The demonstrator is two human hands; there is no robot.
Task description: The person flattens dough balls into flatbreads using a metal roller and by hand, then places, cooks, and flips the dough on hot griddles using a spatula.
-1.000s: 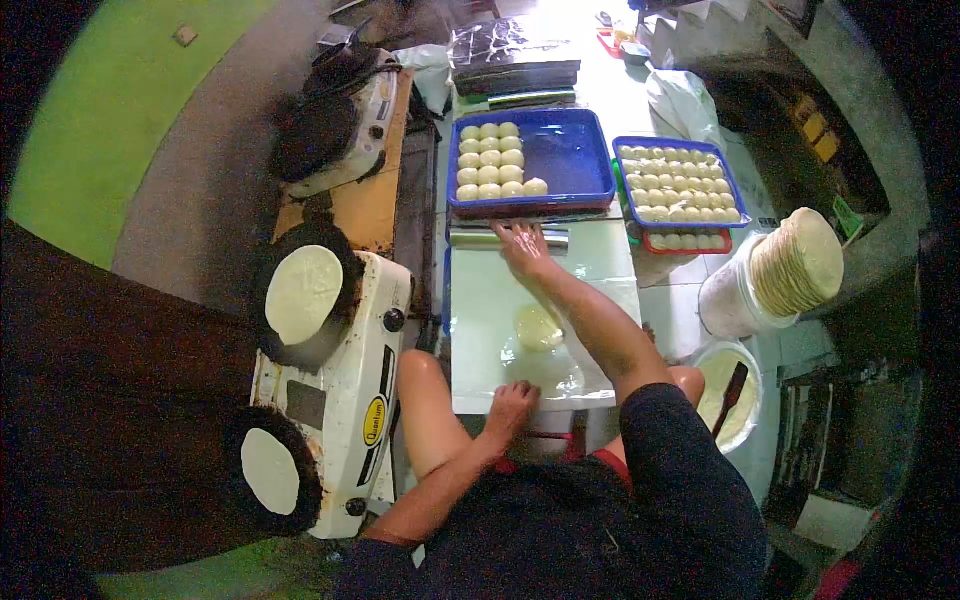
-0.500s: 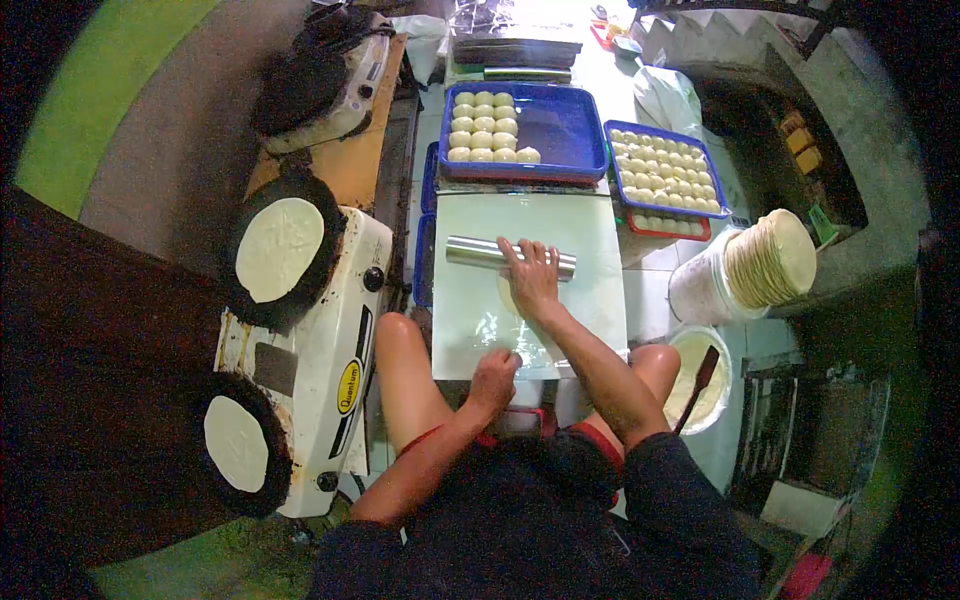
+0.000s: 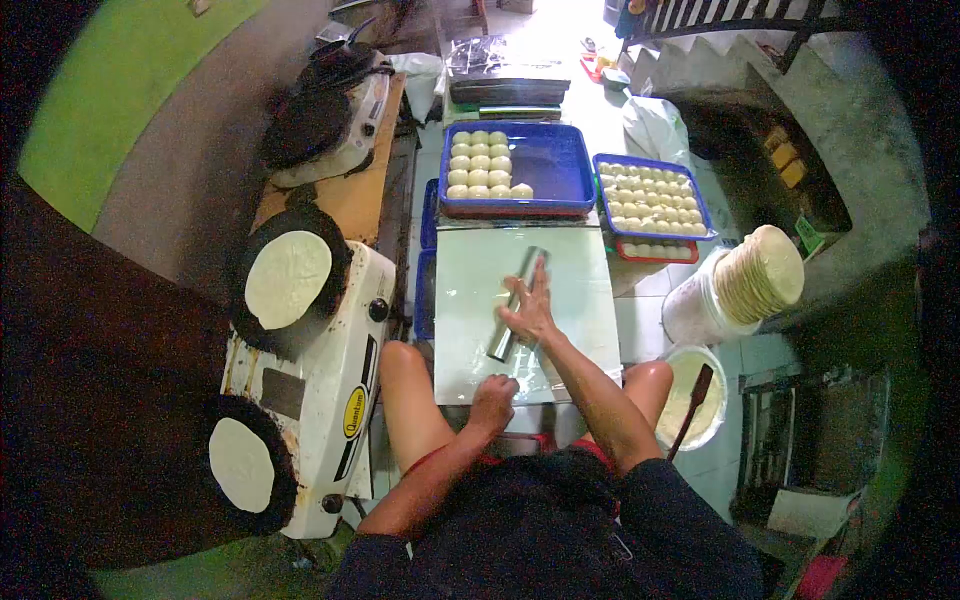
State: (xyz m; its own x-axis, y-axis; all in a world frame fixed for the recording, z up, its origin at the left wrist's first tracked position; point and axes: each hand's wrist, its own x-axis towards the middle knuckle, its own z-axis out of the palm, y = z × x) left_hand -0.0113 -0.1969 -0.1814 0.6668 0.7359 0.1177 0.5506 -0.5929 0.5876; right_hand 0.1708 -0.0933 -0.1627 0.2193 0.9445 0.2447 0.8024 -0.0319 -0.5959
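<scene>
A shiny metal rolling pin [image 3: 502, 338] lies slantwise on the white board [image 3: 468, 262] in front of me, its far end tipped to the right. My right hand [image 3: 532, 316] is on the pin, thumb to one side and fingers spread over its upper half. At the board's near edge, my left hand [image 3: 493, 402] is closed in a fist beside a glossy clear plastic sheet [image 3: 462, 385]. Whether the sheet's edge is inside that fist is hidden. Any dough under the pin or right hand is too faint to make out.
Beyond the board stands a blue tray [image 3: 555, 165] partly filled with dough balls; another blue tray [image 3: 652, 232] holds more. Flat rounds cook on black griddles [image 3: 338, 262] at left. Stacked flatbreads [image 3: 768, 270] top a white bucket [image 3: 690, 305]; a tub [image 3: 713, 425] holds a brown-handled tool [image 3: 692, 408].
The rolling pin has swung from lying crosswise to a steep slant under my right hand, whose fingers have spread. My left fist stays by the near edge. The whole view has shifted slightly.
</scene>
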